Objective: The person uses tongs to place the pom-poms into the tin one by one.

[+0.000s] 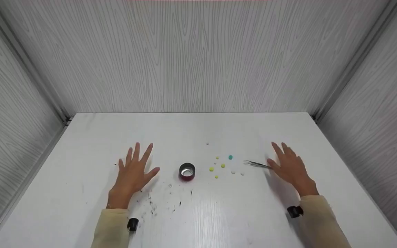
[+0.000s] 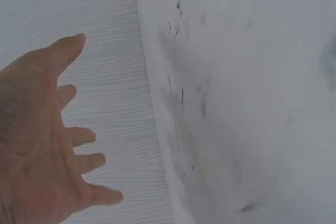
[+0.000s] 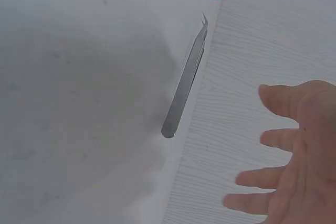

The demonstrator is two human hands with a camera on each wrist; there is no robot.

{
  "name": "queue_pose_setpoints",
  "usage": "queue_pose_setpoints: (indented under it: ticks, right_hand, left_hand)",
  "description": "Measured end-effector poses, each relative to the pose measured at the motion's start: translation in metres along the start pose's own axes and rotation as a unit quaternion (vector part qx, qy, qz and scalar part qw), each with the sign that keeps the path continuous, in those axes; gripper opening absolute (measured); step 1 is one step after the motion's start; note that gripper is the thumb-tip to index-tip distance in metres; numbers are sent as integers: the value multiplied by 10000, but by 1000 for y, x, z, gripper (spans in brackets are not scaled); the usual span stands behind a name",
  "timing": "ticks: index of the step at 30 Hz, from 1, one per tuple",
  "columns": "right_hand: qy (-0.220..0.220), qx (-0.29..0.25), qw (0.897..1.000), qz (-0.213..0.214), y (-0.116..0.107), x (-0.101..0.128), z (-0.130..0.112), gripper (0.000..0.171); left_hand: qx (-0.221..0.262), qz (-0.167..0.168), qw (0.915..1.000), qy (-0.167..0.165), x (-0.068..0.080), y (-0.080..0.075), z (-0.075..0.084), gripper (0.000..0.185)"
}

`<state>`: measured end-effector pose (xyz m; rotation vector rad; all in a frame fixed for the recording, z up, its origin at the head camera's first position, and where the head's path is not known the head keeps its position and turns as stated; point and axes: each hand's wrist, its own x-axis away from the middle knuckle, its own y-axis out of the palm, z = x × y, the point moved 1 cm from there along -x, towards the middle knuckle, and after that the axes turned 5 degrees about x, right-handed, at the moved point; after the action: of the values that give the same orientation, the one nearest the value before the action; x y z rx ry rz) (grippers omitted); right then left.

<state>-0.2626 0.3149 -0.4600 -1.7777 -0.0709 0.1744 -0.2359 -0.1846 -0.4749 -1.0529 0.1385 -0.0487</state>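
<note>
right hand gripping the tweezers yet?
No: the right hand is open with fingers spread, and the tweezers lie apart from it on the white table.

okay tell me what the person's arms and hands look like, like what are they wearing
Both hands, the left hand and the right hand, are bare, with no gloves or rings visible. Each arm wears a pale cream long sleeve ending at the wrist. A small black camera unit sits at each cuff, the other one on the right.
</note>
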Motion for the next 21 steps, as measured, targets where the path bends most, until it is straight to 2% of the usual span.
queue_pose_setpoints:
  ticks: [2,5,9,13,21]
  right_hand:
    - [-40,-180,9998,-93,0,-1,-1,60]
    - [-92,-411,9990,-140,1,-4,-4,50]
    - [-262,-558,9980,-95,4,-11,-10,41]
    - [-386,-637,9971,-148,11,-18,-14,35]
    - [-304,-824,9950,-474,20,-27,-19,27]
  left_hand:
    - [451,-270,9986,112,0,3,1,88]
    - [1120,-585,9916,279,-2,9,7,89]
    - [1759,-789,9798,532,-8,19,18,80]
    - [2125,-861,9710,680,-15,29,26,73]
    - [2499,-1156,9600,506,-17,38,37,68]
